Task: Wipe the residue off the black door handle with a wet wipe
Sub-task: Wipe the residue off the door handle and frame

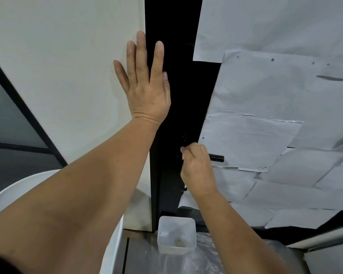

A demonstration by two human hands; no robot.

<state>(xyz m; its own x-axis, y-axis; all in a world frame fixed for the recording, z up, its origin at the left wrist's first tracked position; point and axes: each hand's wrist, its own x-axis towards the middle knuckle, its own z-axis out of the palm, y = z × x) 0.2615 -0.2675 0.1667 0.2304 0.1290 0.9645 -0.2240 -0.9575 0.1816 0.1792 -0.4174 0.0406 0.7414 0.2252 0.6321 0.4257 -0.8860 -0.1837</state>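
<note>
gripping a white wet wipe over the black door handle, right hand clenched; left hand flat, released

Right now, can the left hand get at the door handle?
Probably not easily: the left hand is spread flat on the wall well above, and the right hand with the wipe covers most of the handle.

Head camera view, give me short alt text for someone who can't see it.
A person's right hand is closed on a small white wet wipe at the black bar-shaped door handle of a black door covered in taped white paper sheets. The left hand presses flat, fingers spread, against the pale wall. A clear square plastic tub sits below.
</note>
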